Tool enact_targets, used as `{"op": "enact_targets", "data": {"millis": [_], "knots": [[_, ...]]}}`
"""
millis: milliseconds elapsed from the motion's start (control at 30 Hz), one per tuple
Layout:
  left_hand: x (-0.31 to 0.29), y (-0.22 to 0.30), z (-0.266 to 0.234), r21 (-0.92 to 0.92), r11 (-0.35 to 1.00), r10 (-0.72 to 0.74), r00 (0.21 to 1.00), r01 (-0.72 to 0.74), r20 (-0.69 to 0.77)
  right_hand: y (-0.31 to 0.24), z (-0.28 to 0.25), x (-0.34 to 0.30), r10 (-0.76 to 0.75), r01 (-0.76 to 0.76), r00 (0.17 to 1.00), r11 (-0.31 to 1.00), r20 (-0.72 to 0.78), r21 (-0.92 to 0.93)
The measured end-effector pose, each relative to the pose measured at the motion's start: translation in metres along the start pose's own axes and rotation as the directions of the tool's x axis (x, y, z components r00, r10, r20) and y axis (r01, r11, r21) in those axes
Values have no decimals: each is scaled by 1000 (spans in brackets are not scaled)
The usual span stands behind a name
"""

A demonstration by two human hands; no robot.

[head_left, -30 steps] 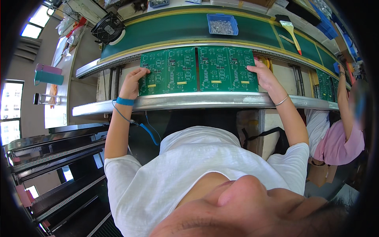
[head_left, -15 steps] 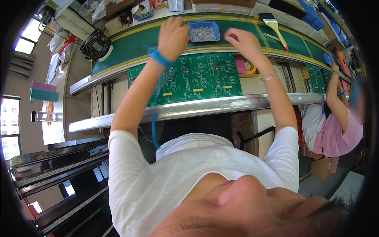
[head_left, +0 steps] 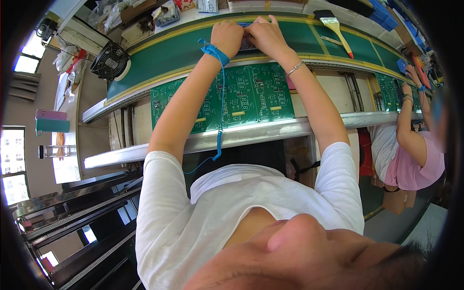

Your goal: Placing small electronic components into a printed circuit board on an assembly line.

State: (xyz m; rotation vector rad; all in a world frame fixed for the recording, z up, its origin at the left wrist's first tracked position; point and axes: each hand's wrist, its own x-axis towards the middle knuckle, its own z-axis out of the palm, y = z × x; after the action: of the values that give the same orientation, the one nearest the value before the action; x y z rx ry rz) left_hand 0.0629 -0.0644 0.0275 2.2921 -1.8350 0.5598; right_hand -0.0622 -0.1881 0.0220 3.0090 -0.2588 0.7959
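My left hand (head_left: pixel 227 38) and my right hand (head_left: pixel 266 37) meet over a small blue box (head_left: pixel 245 23) on the green belt. Most of the box and its small clear parts are hidden behind them. The left fingers are curled inward, and the right thumb and some fingers come together against the left fingertips, with other right fingers raised. Whatever is pinched there cannot be made out. Nearer to me, a green circuit board panel (head_left: pixel 265 98) with digit displays lies across the rails, below both forearms. A blue coiled wrist-strap cord (head_left: pixel 219 145) hangs from my left wrist over it.
A paint brush (head_left: pixel 337 31) lies on the belt to the right. At the belt's left end stands a black fan (head_left: pixel 110 60). A metal rail (head_left: pixel 251 129) runs along the near side. Further right, a co-worker in a pink top (head_left: pixel 419 162) handles another board (head_left: pixel 389 92).
Both hands have come together over the blue box, the left moving right and the right moving left. They now cover most of it. The cord swung to the right.
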Motion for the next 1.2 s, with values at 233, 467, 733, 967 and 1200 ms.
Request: {"op": "enact_targets", "data": {"millis": [233, 467, 733, 967, 1200], "knots": [[0, -6, 4, -55, 998, -13, 987, 4, -163, -3, -1, -1, -22, 21, 1000, 992, -5, -123], [-7, -7, -6, -239, 969, -113, 970, 60, -217, -10, -2, -1, -47, 51, 998, 991, 34, -126], [-71, -10, -37, -865, -273, -31, 895, 420, 444, -13, -11, 0, -56, 54, 992, 998, -112, -14], [-76, -14, -22, -691, -577, 191, 895, 435, 404, -10, -19, 1, -26, 35, 995, 995, -97, 92], [-82, -15, -20, -764, -508, 60, 901, 398, 430, 5, -42, -41, -25, 53, 989, 980, -149, 191]]}}
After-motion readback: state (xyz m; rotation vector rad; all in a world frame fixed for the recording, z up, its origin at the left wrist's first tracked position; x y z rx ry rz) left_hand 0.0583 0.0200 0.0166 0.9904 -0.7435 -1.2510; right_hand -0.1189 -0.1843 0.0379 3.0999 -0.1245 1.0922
